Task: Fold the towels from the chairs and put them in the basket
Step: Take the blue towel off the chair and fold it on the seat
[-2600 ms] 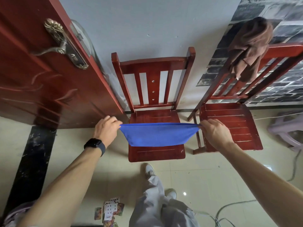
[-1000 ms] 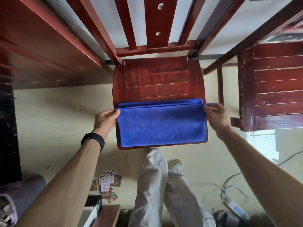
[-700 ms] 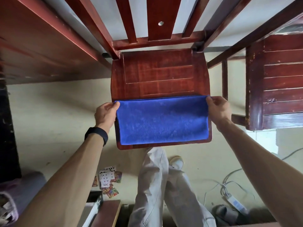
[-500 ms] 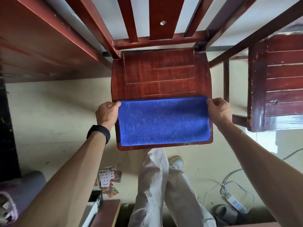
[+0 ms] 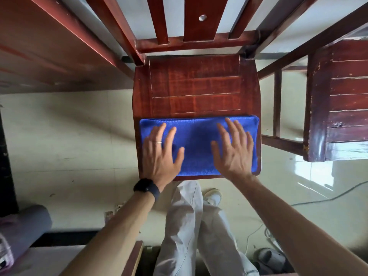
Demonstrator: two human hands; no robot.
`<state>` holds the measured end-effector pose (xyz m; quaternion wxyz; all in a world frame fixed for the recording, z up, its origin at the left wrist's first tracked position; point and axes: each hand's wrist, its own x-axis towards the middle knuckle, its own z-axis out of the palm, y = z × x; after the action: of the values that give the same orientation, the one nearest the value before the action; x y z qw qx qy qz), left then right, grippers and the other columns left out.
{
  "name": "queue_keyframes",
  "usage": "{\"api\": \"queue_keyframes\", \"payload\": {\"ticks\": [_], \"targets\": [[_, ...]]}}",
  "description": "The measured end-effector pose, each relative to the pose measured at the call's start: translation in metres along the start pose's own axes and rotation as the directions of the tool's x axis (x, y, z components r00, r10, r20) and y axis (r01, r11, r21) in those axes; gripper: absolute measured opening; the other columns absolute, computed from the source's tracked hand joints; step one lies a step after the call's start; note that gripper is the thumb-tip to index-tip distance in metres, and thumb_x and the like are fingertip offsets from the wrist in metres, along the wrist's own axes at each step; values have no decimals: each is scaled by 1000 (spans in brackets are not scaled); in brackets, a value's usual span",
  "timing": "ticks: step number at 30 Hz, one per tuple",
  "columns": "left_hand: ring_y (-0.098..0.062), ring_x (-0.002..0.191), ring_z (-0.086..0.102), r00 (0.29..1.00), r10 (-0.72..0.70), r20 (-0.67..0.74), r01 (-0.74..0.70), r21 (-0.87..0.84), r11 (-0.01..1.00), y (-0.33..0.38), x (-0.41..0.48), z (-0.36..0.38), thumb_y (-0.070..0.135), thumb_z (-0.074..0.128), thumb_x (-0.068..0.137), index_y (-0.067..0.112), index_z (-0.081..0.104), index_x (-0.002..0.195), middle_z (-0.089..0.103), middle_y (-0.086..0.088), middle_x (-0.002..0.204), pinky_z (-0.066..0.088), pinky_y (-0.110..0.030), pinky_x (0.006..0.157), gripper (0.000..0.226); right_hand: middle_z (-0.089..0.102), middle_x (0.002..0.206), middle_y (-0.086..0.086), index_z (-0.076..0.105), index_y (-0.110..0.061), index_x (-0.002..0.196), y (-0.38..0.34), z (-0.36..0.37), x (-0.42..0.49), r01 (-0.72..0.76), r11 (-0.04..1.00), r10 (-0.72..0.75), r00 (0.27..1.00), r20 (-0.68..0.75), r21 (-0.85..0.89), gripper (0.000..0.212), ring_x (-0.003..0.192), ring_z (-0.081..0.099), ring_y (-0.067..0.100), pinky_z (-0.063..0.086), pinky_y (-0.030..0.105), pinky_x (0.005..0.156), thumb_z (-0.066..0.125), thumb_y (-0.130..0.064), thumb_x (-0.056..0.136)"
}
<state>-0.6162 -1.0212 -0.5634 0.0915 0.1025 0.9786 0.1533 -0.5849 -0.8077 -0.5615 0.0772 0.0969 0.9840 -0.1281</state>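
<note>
The folded blue towel [image 5: 197, 144] lies flat along the front of the chair seat [image 5: 195, 84], nearly reaching the seat's front edge; the seat's back half is bare. The left hand [image 5: 161, 154] and right hand [image 5: 235, 150] press it, fingers spread. A second chair [image 5: 338, 100] stands right of the seat, with tiled floor [image 5: 69, 136] on its left.

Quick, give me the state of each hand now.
Left hand: open, fingers flat on the blue towel.
Right hand: open, flat on the same towel.

No legible txt or labels anywhere.
</note>
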Motion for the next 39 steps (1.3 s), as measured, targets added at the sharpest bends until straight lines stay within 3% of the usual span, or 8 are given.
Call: {"api": "queue_keyframes", "payload": {"ticks": [5, 14, 21, 25, 28, 32, 35, 39], "targets": [[-34, 152, 7, 982, -119, 149, 96, 153, 984, -13, 0, 29, 59, 42, 94, 32, 20, 157, 9, -6, 166, 10, -60, 118, 72, 12, 168, 0, 21, -32, 159, 29, 24, 3, 80, 987, -58, 987, 152, -137, 67, 155, 9, 19, 1, 59, 121, 34, -60, 100], [-25, 153, 8, 941, 200, 274, -269, 245, 932, -14, 98, 3, 46, 44, 98, 31, 20, 156, 9, -1, 167, 9, -63, 118, 65, 20, 167, 4, 28, -26, 158, 21, 16, -49, -222, 970, 232, 968, 98, -102, 76, 153, 20, 22, 6, 61, 119, 44, -66, 94], [-26, 153, -11, 867, 299, 399, -431, 296, 852, 90, 175, -17, 1, 49, 86, 46, 20, 153, -16, 0, 165, -6, -60, 119, 87, 44, 152, 4, 50, -28, 146, -15, -4, -83, -356, 934, 354, 924, 146, -16, 74, 135, 43, 28, 31, 54, 108, 52, -68, 84], [-30, 150, 19, 977, 143, 161, -156, 67, 986, 101, 116, -4, 7, 52, 84, 39, 35, 150, 13, -5, 165, 18, -58, 118, 75, 54, 128, 3, 60, -24, 123, 2, -19, -76, -493, 849, 462, 867, 186, 189, 44, 117, 51, 30, 41, 45, 92, 63, -47, 85], [-31, 130, 46, 985, -171, -25, 162, -209, 964, 85, 38, 4, 16, 60, 81, 22, 50, 141, 44, -13, 146, 40, -44, 105, 61, 56, 112, 13, 55, -13, 111, 27, -22, -69, -593, 722, 530, 806, 265, 358, 33, 107, 52, 39, 44, 47, 89, 66, -31, 87], [-37, 108, 54, 791, -585, 179, 599, -425, 679, 73, -42, 8, 21, 68, 83, 4, 56, 121, 59, -13, 106, 44, -44, 94, 43, 62, 99, 9, 52, -10, 106, 45, -21, -61, -690, 613, 518, 718, 464, 385, 26, 97, 58, 36, 45, 38, 80, 64, -25, 88], [-33, 104, 59, 687, -626, 368, 724, -414, 551, 81, -64, 0, 23, 69, 87, 1, 64, 105, 67, -15, 97, 45, -36, 87, 28, 64, 96, 3, 64, -13, 113, 48, -25, -53, -767, 557, 510, 619, 598, 319, 31, 100, 63, 32, 46, 33, 81, 66, -31, 89], [-27, 78, 60, 614, -618, 492, 790, -391, 473, 85, -71, -8, 24, 68, 88, 16, 64, 77, 68, -8, 80, 45, -32, 75, 14, 69, 100, 4, 70, -21, 103, 51, -30, -58, -800, 459, 494, 591, 638, 386, 22, 93, 64, 27, 53, 39, 88, 71, -36, 87]]}}
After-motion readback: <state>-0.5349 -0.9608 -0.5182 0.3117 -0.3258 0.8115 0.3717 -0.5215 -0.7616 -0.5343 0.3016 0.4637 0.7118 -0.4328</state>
